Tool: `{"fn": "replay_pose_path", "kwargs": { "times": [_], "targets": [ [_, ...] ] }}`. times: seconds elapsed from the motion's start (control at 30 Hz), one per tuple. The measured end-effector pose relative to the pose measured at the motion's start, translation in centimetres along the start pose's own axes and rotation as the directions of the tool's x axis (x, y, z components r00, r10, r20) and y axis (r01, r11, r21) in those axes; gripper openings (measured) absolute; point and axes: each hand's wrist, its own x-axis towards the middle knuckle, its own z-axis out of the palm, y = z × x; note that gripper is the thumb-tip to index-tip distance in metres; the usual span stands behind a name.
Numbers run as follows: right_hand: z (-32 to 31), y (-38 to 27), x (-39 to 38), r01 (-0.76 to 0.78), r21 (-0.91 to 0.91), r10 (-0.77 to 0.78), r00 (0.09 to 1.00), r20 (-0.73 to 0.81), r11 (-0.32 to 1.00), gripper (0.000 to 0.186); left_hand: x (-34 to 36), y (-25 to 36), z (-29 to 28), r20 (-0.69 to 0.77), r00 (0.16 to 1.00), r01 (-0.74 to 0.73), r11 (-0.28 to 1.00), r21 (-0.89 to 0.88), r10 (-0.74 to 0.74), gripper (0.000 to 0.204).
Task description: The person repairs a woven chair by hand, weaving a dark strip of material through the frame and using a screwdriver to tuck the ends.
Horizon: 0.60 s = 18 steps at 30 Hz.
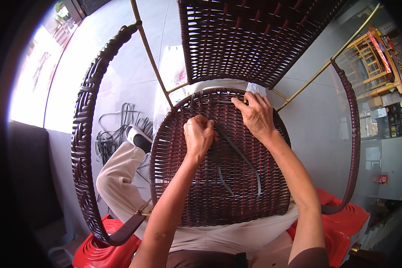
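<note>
A dark brown and reddish woven chair seat (236,196) lies across my lap. My left hand (198,136) is closed with fingertips pinched on a dark flat weaving strip (239,152), whose loose ends trail over the seat toward me. My right hand (257,116) is closed near the seat's far rim, around a slim tool (245,101) with a bit of yellow and black showing. Most of that tool is hidden in the fingers. A thin pale shaft seems to run from it leftward along the weave.
The woven backrest (241,44) rises beyond the seat. Braided armrests curve round on the left (85,134) and right (353,129), joined to gold metal rods (152,53). Loose dark strips (120,129) lie on the floor by a shoe. Red plastic stools (339,223) and a wooden frame (375,67) stand around.
</note>
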Motion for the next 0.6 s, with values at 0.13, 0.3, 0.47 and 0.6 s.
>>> {"fn": "replay_pose_path", "kwargs": {
  "times": [0.13, 0.3, 0.47, 0.6],
  "targets": [
    [-0.5, -0.7, 0.3, 0.032, -0.088, -0.031, 0.999, 0.011, 0.996, 0.026, 0.1, -0.1, 0.0, -0.003, 1.0, 0.005, 1.0, 0.003, -0.005, 0.02],
    [-0.7, -1.3, 0.6, 0.072, -0.164, -0.072, 0.997, 0.006, 0.984, 0.022, 0.1, -0.2, 0.0, -0.002, 1.0, -0.004, 1.0, -0.006, 0.004, 0.019],
    [0.2, -0.4, 0.3, -0.068, 0.084, 0.065, 0.997, 0.035, 0.994, 0.018, 0.0, -0.2, 0.0, -0.003, 1.0, -0.005, 1.0, -0.002, 0.005, 0.019],
    [0.4, 0.6, 0.7, -0.054, 0.18, 0.04, 0.996, 0.079, 0.982, 0.017, 0.0, -0.2, 0.0, 0.002, 1.0, -0.009, 1.0, 0.024, 0.009, 0.019]
  ]
}}
